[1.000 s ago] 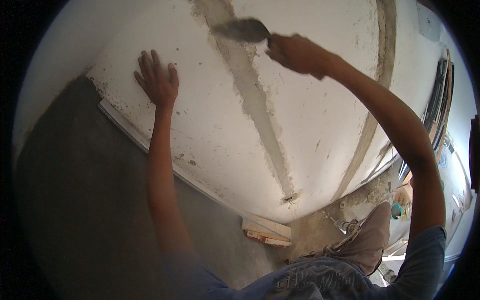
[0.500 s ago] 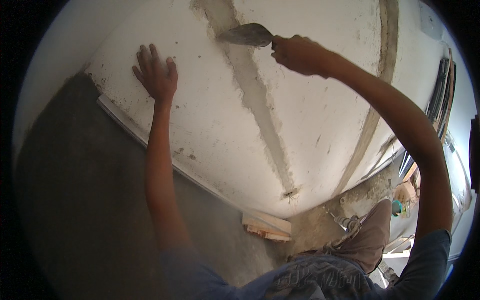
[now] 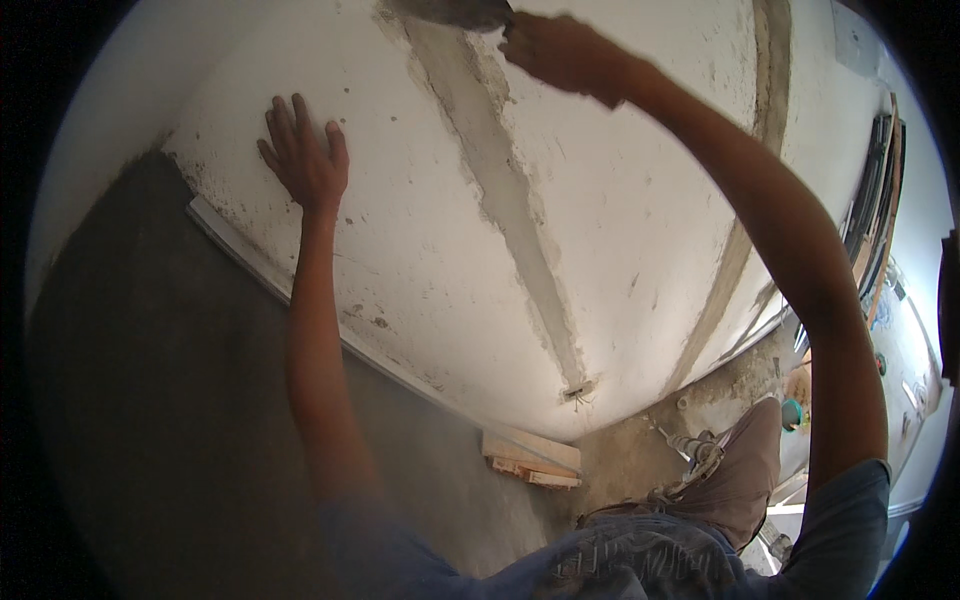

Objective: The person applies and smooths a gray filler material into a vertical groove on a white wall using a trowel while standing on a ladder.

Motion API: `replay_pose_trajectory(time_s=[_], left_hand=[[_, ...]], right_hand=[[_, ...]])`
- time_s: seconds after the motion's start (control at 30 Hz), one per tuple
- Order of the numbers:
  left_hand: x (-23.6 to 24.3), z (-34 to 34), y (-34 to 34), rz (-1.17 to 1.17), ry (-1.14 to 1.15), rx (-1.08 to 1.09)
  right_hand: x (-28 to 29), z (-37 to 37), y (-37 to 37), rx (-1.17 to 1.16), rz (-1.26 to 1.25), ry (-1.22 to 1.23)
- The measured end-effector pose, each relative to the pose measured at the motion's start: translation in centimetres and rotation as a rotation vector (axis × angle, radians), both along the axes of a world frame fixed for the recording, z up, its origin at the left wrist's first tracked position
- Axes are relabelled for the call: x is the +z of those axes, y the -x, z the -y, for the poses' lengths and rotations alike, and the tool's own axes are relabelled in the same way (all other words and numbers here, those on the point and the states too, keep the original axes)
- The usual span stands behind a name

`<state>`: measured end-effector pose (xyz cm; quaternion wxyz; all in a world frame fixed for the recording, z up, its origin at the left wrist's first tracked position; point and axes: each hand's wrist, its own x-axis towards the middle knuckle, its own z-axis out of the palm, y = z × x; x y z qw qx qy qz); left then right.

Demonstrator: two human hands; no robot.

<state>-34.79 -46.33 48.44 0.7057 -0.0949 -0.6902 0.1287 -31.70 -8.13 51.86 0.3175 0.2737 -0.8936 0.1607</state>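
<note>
Right hand (image 3: pixel 565 52) wraps around a trowel (image 3: pixel 470 13), its handle mostly hidden, blade left of the grip and cropped at the top; farther left and lower, the left hand (image 3: pixel 308 165) spreads, empty, on the wall (image 3: pixel 400 250)

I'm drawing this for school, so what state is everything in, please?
Trowel: held, partly out of picture
Right hand: closed on the trowel
White wall: spotted, scuffed
Left hand: spread against the wall
Grey strip: rough-edged
Wires: poking out
Wood pieces: stacked
</note>
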Motion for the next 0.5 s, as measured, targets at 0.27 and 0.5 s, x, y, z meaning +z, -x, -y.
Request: replay_pose_trajectory(time_s=[0.27, 0.5], left_hand=[[-0.6, 1.1, -1.0, 0.014, -0.021, 0.025], [0.0, -0.1, 0.5, -0.032, 0.0, 0.0]], right_hand=[[-4.0, 0.4, -0.2, 0.104, -0.107, 0.012], [2.5, 3.4, 2.6, 0.04, -0.379, 0.066]])
